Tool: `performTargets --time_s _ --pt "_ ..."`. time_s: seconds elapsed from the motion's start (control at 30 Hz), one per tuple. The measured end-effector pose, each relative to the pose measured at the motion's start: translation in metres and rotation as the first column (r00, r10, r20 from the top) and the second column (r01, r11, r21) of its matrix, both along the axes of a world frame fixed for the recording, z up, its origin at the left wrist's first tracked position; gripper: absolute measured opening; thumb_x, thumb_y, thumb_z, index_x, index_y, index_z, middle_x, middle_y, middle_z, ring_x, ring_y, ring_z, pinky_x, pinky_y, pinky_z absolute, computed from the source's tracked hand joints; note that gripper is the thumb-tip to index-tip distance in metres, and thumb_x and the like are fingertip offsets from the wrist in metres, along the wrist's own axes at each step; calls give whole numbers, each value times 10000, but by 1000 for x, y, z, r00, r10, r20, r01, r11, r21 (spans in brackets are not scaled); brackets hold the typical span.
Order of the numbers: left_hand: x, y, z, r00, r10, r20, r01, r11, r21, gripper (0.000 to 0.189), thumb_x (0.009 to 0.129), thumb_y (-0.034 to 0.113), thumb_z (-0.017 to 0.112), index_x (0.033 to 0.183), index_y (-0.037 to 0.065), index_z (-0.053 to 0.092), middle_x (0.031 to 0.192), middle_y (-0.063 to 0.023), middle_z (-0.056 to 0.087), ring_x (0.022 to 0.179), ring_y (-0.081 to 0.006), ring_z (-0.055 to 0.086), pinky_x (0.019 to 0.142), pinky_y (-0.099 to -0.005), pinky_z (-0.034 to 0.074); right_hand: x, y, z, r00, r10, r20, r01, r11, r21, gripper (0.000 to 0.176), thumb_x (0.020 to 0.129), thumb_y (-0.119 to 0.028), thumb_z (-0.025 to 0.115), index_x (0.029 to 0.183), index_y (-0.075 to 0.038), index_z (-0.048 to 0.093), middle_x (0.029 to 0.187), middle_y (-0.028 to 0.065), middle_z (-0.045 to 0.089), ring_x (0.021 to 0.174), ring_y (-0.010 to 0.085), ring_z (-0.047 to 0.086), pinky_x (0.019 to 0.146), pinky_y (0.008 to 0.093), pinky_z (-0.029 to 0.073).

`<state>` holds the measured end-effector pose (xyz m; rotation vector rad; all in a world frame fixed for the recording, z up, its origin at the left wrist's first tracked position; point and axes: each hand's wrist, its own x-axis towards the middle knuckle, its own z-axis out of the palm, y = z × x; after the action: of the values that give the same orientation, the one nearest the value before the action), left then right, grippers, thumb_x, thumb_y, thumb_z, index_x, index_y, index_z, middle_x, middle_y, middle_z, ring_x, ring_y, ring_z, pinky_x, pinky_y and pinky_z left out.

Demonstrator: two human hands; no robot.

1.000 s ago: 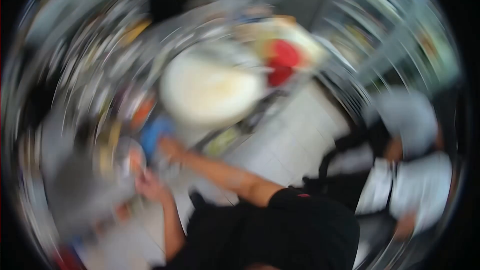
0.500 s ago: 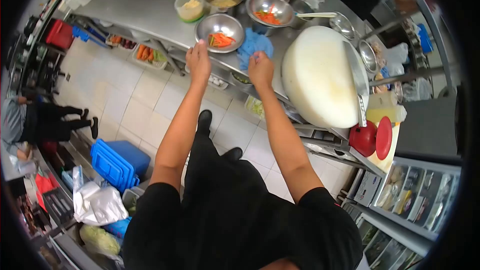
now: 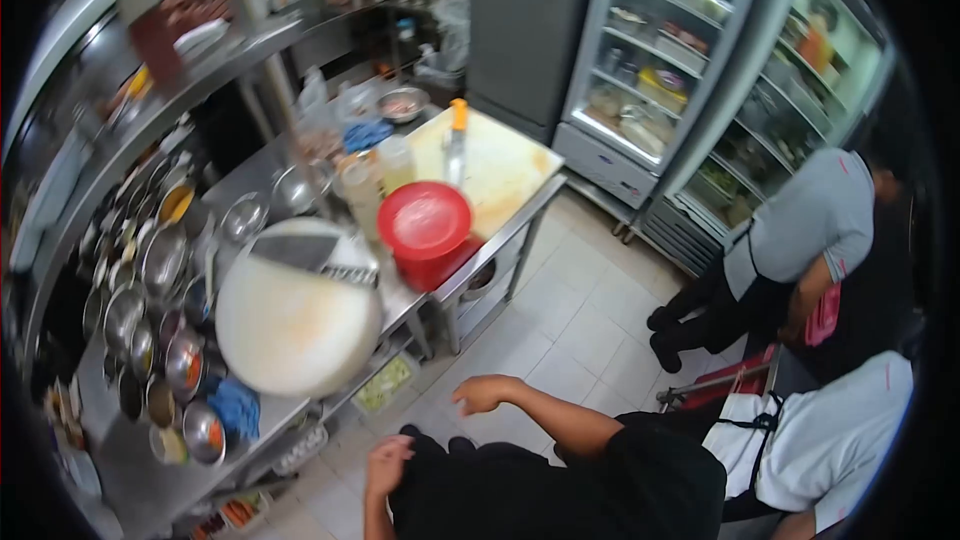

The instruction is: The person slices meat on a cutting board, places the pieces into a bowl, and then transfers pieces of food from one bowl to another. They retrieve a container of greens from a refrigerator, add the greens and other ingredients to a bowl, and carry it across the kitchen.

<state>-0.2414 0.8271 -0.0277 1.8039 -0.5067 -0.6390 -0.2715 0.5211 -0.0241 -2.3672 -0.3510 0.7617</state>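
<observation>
My right hand [image 3: 485, 393] hangs in the air over the tiled floor, fingers loosely curled and nothing seen in it. Lower down, my left hand [image 3: 388, 462] is also empty, its slightly blurred fingers partly bent. Both are apart from the steel counter. On the counter, a crumpled blue cloth [image 3: 236, 408] lies beside a steel bowl of cut orange vegetables [image 3: 204, 432]. Nearest to the right hand on the counter is a thick round white chopping block [image 3: 295, 335] with a cleaver [image 3: 300, 252] lying across it. A red lidded container [image 3: 424, 230] stands just beyond the block.
Several steel bowls [image 3: 165, 258] crowd the counter's far side. A white cutting board [image 3: 505, 165] holds a yellow-handled knife [image 3: 456, 145]. Glass-door fridges [image 3: 650, 50] stand ahead. Two people in grey shirts [image 3: 805, 210] are close on my right, near a red cart [image 3: 715, 385]. Crates sit under the counter.
The view has swung right, bringing the fridges and two people into sight. My right hand has let go of the blue cloth. My left hand has come away from the bowl.
</observation>
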Motion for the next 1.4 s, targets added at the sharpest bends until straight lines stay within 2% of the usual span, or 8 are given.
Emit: performTargets --time_s 0.17,0.33,0.53,0.9,1.1,1.2,1.33,1.4 --pt "5 -164 24 877 -473 88 480 871 -108 226 892 41 587 1115 2 608 1011 -115 665 978 -196 633 843 -301 501 -38 -109 -5 439 -898 -20 850 408 334 138 914 -127 544 982 -13 582 689 53 601 573 151 590 535 303 482" --pt "29 -291 16 660 -664 -350 618 746 -250 242 927 154 613 1121 9 594 802 -55 651 783 -105 644 693 -235 518 -46 -189 -11 91 -989 -120 888 27 458 296 934 -273 577 761 -34 581 557 4 524 484 97 487 462 277 413" --pt "55 -456 16 654 -714 -249 674 700 -236 510 1006 403 401 720 35 608 559 10 514 542 -62 479 523 -225 366 -74 -293 -77 240 -970 46 963 232 -138 664 909 -611 418 732 -22 669 849 212 658 851 401 625 776 479 491" --pt "118 -661 93 679 -722 130 699 584 -413 445 894 -43 471 1339 -33 453 1364 -157 464 1273 -255 461 965 -334 461 -165 -492 -130 201 -978 -55 854 202 -479 458 916 -381 402 879 -44 710 961 213 667 964 394 606 878 454 466" --pt "148 -745 101 793 -384 -473 202 898 -392 151 909 55 606 995 -69 616 780 -88 674 716 -152 683 611 -241 540 -110 -653 -150 337 -941 28 911 318 -263 240 880 -246 495 919 -52 630 934 189 655 872 361 628 813 415 495" --pt "171 -804 75 935 -260 -242 203 950 -238 253 952 170 573 804 -28 629 655 -56 617 529 -78 569 467 -221 423 -47 -743 -136 111 -928 -356 856 271 -440 316 864 -359 520 923 -78 651 861 161 675 796 290 660 745 425 514" --pt "209 -911 95 923 -203 -328 87 938 -337 380 984 220 484 721 -18 619 617 -35 534 574 -96 519 532 -256 400 -23 -888 -184 630 -731 262 777 588 -226 292 840 -348 557 813 -71 646 777 168 645 683 287 639 616 406 516" --pt "234 -967 108 944 -330 1 302 861 -410 395 983 221 466 713 -32 606 742 -74 569 735 -156 569 646 -285 435 14 -925 -145 180 -944 -277 983 183 15 225 842 -271 543 828 -77 655 840 194 663 794 313 648 707 434 516"
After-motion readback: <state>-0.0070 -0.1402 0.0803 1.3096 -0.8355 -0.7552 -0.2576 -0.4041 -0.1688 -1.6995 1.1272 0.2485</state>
